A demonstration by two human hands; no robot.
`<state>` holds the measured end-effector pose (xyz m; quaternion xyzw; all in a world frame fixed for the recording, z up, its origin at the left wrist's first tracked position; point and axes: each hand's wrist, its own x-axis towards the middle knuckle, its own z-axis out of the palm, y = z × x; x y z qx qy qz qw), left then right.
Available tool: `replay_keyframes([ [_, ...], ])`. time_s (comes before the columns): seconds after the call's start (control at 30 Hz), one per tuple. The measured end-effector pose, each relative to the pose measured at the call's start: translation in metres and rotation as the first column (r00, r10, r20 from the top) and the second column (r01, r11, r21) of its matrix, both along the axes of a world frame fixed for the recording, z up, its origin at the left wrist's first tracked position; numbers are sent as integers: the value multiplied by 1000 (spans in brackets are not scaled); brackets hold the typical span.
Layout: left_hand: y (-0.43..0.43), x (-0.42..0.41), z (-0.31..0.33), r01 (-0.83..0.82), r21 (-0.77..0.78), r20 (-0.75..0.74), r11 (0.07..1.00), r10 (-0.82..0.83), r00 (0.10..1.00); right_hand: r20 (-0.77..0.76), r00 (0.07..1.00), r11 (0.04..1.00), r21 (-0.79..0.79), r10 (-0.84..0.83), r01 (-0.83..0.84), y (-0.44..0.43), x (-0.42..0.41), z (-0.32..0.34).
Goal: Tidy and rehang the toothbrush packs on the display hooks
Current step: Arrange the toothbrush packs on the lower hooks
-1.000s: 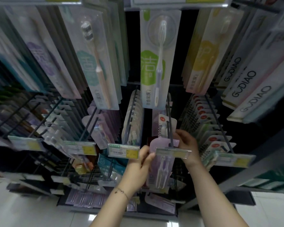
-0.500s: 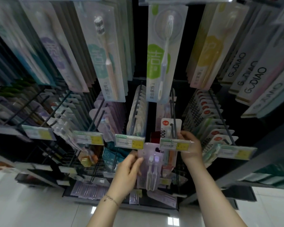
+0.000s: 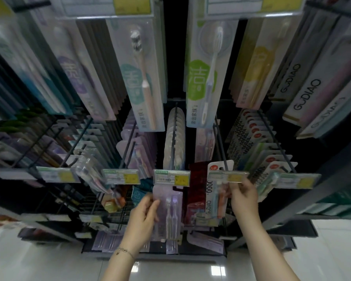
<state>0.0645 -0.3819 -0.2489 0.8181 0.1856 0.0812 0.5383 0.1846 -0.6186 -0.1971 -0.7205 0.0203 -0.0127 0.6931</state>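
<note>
My left hand holds a pale purple pack with two toothbrushes by its left edge, off any hook and below the price tags. My right hand pinches a white GUDIAO pack with a red corner, which hangs at the front of a display hook behind a price tag. A dark red pack hangs between the two packs.
Rows of hooks with toothbrush packs fill the rack left and right, each ending in a price tag such as the tag above the purple pack. Long boxed brushes hang overhead. Lower hooks and the white floor lie beneath.
My left hand has drawn the purple pack off the hook and lowered it to the left. The white GUDIAO pack has slid to the hook's front, with my right hand on it.
</note>
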Motion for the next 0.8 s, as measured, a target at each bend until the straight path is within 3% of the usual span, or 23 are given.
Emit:
replay_keyframes([
  [0.33, 61, -2, 8, -302, -60, 105, 952, 307, 946, 61, 995, 997, 18, -81, 80, 12, -19, -7],
  [0.6, 68, -9, 9, -257, -34, 144, 966, 259, 955, 68, 997, 998, -56, 43, -40, 22, -36, -23],
  [0.8, 70, -19, 9, -261, -118, 164, 958, 278, 947, 55, 996, 995, -72, 74, -70, 32, -42, -25],
])
